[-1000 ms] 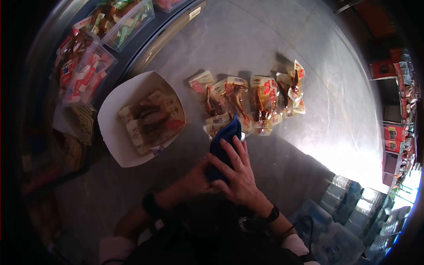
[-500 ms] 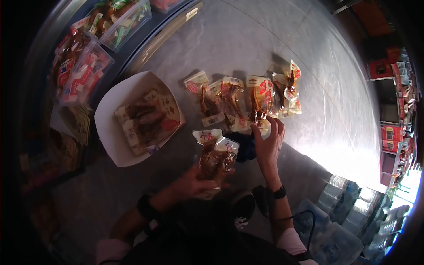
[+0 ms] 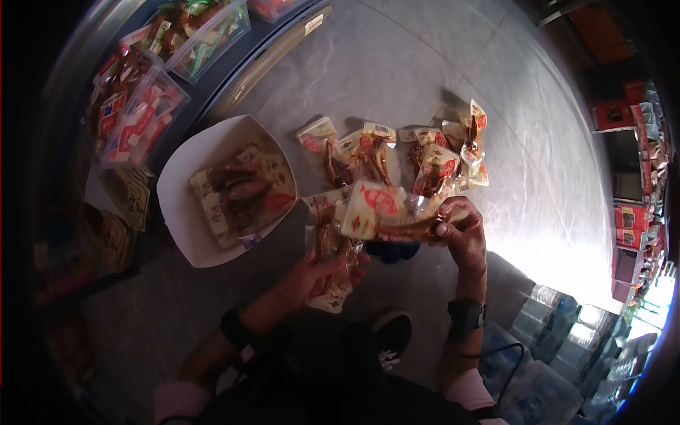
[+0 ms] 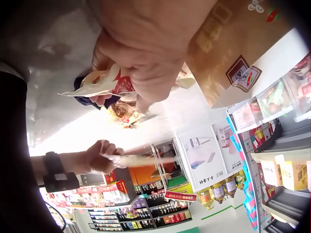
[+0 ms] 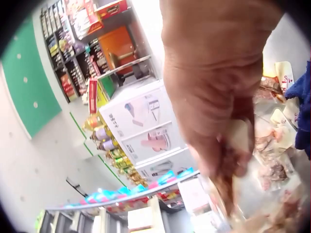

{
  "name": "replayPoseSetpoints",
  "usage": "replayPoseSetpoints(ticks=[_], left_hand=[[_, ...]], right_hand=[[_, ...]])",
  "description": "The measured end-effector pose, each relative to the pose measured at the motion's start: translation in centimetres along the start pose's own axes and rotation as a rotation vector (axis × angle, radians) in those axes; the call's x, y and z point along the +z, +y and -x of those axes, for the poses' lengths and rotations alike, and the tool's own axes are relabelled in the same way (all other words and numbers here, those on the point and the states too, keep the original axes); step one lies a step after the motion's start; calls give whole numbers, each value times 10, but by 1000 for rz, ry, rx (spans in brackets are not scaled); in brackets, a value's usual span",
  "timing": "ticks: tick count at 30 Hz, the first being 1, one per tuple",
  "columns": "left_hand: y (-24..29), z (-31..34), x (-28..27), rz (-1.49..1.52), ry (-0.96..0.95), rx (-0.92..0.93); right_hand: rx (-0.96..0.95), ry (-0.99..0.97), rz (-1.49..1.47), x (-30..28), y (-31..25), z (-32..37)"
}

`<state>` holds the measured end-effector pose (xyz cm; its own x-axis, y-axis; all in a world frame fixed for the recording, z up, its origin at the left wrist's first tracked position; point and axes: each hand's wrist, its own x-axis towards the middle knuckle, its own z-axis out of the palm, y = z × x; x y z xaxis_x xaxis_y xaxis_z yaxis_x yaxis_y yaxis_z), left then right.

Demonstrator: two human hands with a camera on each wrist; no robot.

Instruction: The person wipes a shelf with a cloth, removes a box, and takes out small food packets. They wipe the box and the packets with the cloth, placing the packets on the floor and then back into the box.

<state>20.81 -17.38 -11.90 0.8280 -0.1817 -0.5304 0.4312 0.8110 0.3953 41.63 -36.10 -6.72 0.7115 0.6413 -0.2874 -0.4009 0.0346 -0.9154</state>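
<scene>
A clear packet (image 3: 382,212) with brown contents is gripped at one end by the thumb and fingers of the right hand (image 3: 464,237); a cream label with a red emblem is borne at its other end. A similar pack (image 3: 327,244), brown inside with red print on cream at its far end, is grasped round its lower half by the left hand (image 3: 306,280).

The clear packet's long axis is laid crosswise, its label end pointed leftward from the right hand. The similar pack is held lengthwise, its printed end directed forward of the left hand. Whether the two touch cannot be determined.

Between the hands, a blue cloth (image 3: 393,252) is partly covered by the clear packet. Beyond both hands, loose packets (image 3: 379,156) are spread on a grey surface (image 3: 397,64), their near edge partly hidden. Left of the left hand, a white box (image 3: 180,170) is occupied by boxed packs (image 3: 241,198).
</scene>
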Motion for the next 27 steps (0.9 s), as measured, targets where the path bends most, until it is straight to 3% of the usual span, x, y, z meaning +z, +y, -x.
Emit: replayPoseSetpoints(ticks=[1,2,3,5,6,7,9,10,11,13,15,17,21,22,25,27], left_hand=[[8,-1,7,10,136,-85],[11,3,25,214,33,-23],[9,2,21,214,31,-25],[6,4,13,88,-160,-104],[11,7,17,-199,-155,-62],[14,8,19,-200,-150,-61],[17,9,21,-91,-411,-162],[17,9,22,-91,-409,-161],[17,11,22,8,-316,-108],[19,12,21,101,-217,-49],[18,10,18,74,-217,-22],[16,10,24,109,-188,-20],[15,7,27,98,-127,-7],[14,7,24,97,-121,-4],[3,3,13,-36,-117,68],[-5,1,15,-10,-19,75]], right_hand=[[39,-282,24,-6,-5,-1],[152,-385,94,-6,-8,-1],[266,-488,164,4,-16,-2],[400,-508,343,31,-18,-4],[370,-540,488,32,-6,-6],[370,-544,485,41,-2,-6],[190,-357,418,61,2,-5],[27,-166,627,68,1,-5],[27,-168,624,66,5,-6],[-197,238,842,54,23,-11],[-127,223,934,46,43,-1],[-383,5,1385,42,63,12],[-250,124,1143,31,85,22],[-120,270,1008,43,68,24],[-138,379,591,51,36,39],[-355,155,764,63,19,52]])
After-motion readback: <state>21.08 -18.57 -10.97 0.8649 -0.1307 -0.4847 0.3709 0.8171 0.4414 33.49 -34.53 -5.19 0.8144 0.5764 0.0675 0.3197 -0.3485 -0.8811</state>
